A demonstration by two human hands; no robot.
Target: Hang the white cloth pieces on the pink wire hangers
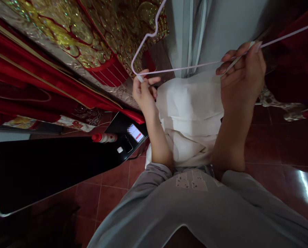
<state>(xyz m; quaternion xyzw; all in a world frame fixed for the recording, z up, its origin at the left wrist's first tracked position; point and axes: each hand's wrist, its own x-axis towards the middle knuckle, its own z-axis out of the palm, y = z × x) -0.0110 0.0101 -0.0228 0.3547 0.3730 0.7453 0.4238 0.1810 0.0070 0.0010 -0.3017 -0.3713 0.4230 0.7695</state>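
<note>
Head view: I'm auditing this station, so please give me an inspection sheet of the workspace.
Surface: black tabletop, at the left.
Things in hand: pale wire hanger; white cloth below it, attachment unclear.
Clutter: lit phone, dark device, red-capped bottle, small white item, all on the tabletop.
Hands: left hand pinches a white strap at the hanger's corner; right hand grips the hanger and a pale strip.
Cables: apparent dark cord beside the tabletop's edge.
Surroundings: sequined red-and-gold garment, red tiled floor.
</note>
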